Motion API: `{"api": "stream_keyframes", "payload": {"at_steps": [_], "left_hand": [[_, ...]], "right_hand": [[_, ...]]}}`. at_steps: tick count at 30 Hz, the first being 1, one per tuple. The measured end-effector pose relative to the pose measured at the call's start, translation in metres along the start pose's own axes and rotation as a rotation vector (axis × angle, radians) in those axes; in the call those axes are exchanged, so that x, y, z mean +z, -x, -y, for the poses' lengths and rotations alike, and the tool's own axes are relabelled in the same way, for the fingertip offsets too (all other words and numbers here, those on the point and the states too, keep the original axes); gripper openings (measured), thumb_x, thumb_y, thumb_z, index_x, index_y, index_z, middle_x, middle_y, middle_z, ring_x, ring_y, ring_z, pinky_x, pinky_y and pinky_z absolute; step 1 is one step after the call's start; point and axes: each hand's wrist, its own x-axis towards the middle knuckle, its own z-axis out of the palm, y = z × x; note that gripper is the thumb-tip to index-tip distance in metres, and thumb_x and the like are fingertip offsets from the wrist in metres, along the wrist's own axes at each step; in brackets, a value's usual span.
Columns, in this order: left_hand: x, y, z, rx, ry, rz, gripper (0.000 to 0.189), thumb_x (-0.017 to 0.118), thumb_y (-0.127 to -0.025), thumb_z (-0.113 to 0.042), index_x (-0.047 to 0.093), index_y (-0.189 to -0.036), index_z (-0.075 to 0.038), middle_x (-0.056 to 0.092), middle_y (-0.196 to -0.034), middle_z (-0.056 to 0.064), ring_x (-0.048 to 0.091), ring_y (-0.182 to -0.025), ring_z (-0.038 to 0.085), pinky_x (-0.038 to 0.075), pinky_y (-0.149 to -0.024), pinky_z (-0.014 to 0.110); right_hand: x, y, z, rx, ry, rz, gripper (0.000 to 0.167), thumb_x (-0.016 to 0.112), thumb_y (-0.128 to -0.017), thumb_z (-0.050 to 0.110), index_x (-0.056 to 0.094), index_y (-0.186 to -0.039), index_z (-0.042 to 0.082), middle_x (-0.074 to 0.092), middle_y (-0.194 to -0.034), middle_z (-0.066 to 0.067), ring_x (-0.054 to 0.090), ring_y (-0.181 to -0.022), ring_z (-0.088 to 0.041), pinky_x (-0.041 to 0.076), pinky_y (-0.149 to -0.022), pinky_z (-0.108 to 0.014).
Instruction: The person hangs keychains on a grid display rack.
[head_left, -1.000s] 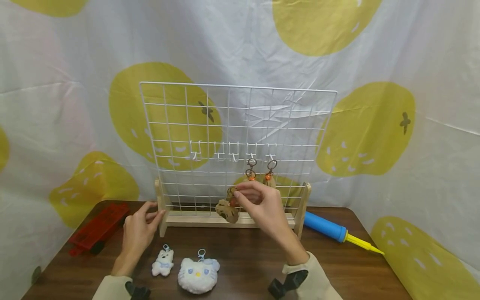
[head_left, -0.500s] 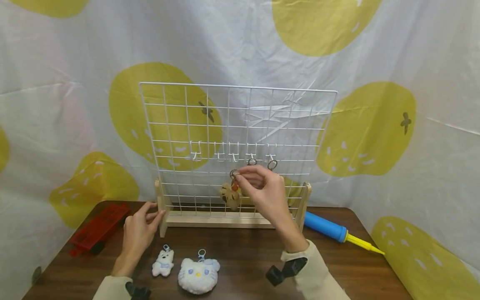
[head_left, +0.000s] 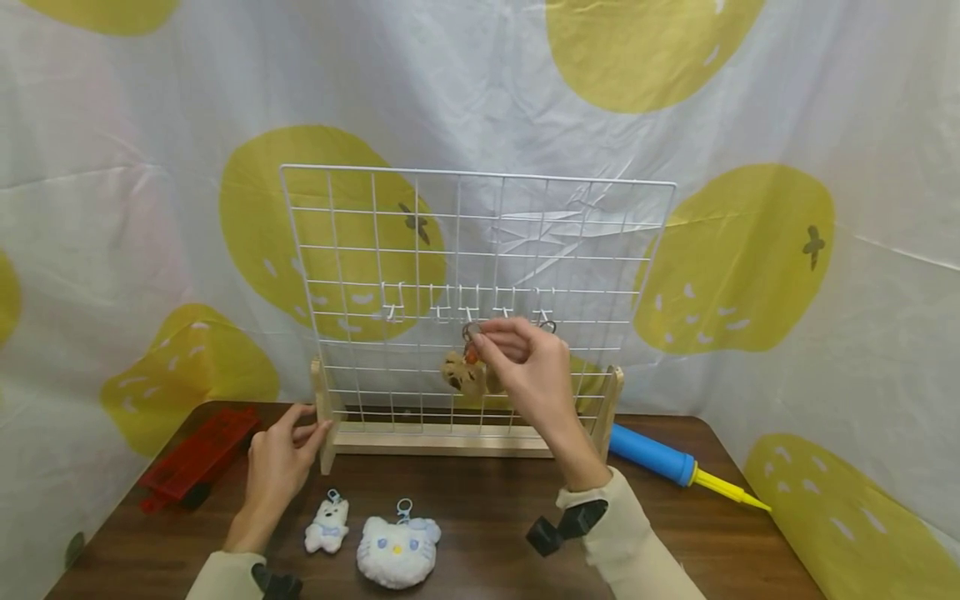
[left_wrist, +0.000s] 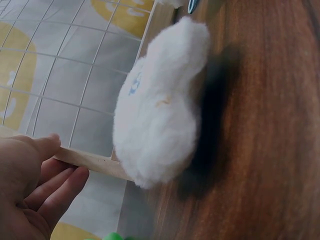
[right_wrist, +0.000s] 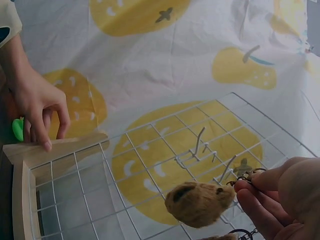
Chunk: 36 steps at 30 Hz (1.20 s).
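Note:
My right hand (head_left: 532,375) pinches the metal ring of a brown plush keychain (head_left: 462,375) with an orange bead. The plush (right_wrist: 200,204) dangles in front of a white wire grid rack (head_left: 480,177), its ring just below a middle hook (head_left: 469,314). Behind my fingers, another keychain ring (head_left: 550,326) shows on the rightmost hook; what hangs below is mostly hidden. At the rack's left end my left hand (head_left: 281,454) grips the wooden upright (head_left: 326,417) between thumb and fingers, also seen in the left wrist view, where the wooden side piece (left_wrist: 92,162) sits between them.
In front of the rack lie a small white plush keychain (head_left: 327,527) and a larger white cat plush (head_left: 397,552). A red slatted toy (head_left: 201,457) is at the left. To the right lies a blue and yellow hand pump (head_left: 652,452). A patterned curtain (head_left: 480,92) hangs behind.
My right hand has raised the brown plush keychain from near the rack's base to just under the hooks. My left hand has stayed on the upright.

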Motion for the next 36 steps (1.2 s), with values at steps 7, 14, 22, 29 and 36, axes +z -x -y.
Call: {"api": "stream_keyframes", "payload": {"at_steps": [7,14,22,29,36], "left_hand": [[0.0,0.0,-0.001,-0.004,0.0,0.004,0.029,0.085,-0.096,-0.021,0.075,-0.12,-0.007,0.083,-0.1,0.018,0.083,-0.09,0.037,0.059,-0.088,0.066],[-0.001,0.0,-0.001,-0.009,0.0,0.01,0.03,0.085,-0.097,-0.021,0.075,-0.121,-0.007,0.083,-0.1,0.018,0.083,-0.091,0.036,0.059,-0.089,0.066],[0.0,0.0,0.0,-0.003,0.001,0.002,0.03,0.085,-0.096,-0.021,0.075,-0.121,-0.007,0.082,-0.099,0.019,0.083,-0.09,0.037,0.059,-0.088,0.066],[0.0,0.0,0.0,0.007,0.006,-0.004,0.029,0.086,-0.095,-0.019,0.075,-0.119,-0.006,0.082,-0.099,0.019,0.083,-0.089,0.037,0.06,-0.088,0.066],[0.0,0.0,0.0,0.014,0.004,-0.006,0.03,0.086,-0.095,-0.019,0.075,-0.119,-0.006,0.083,-0.098,0.019,0.083,-0.088,0.037,0.06,-0.088,0.066]], "right_hand": [[0.002,-0.003,0.0,-0.004,0.015,-0.009,0.02,0.083,-0.098,0.015,0.079,-0.112,0.001,0.085,-0.103,-0.012,0.085,-0.093,-0.022,0.065,-0.079,-0.026],[0.005,-0.002,-0.004,-0.009,0.038,-0.02,0.02,0.082,-0.098,0.014,0.079,-0.111,0.0,0.085,-0.102,-0.013,0.085,-0.093,-0.023,0.066,-0.076,-0.026],[0.006,-0.003,-0.005,-0.07,0.067,-0.056,0.015,0.081,-0.098,0.009,0.08,-0.109,0.0,0.085,-0.1,-0.015,0.085,-0.091,-0.024,0.065,-0.078,-0.025],[0.004,0.001,-0.007,-0.117,0.147,-0.091,0.012,0.08,-0.099,0.009,0.081,-0.108,0.001,0.085,-0.102,-0.013,0.085,-0.092,-0.022,0.065,-0.079,-0.025],[0.003,0.017,-0.006,-0.143,0.172,-0.055,0.01,0.081,-0.098,0.011,0.082,-0.106,0.004,0.086,-0.098,-0.009,0.084,-0.086,-0.018,0.065,-0.073,-0.022]]}}
